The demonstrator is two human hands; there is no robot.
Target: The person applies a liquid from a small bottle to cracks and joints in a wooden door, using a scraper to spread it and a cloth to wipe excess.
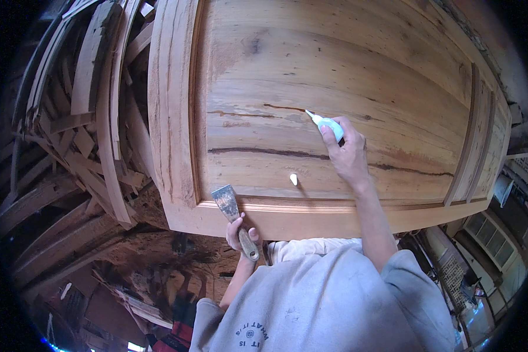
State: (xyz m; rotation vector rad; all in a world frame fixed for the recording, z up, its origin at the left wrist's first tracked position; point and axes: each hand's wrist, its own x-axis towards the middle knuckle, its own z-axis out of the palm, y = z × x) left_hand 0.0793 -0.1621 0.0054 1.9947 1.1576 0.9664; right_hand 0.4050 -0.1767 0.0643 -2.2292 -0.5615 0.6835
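A large framed wooden door panel [334,70] lies before me, with dark cracks running along its grain. My right hand [349,149] grips a small white glue bottle [330,128], its thin nozzle tip touching or just above the right end of the upper dark crack [284,107]. A longer crack [264,152] runs nearer to me. The small white cap [294,179] sits on the panel below it. At the near edge of the frame, my left hand [240,234] is closed round the wooden handle of a putty knife [226,200], blade pointing away from me.
Scrap boards and offcuts [94,117] are piled to the left of the panel. Sawdust and debris [199,258] cover the ground at the near left. A raised frame moulding [196,105] borders the panel. Various stacked items [487,240] stand at the right.
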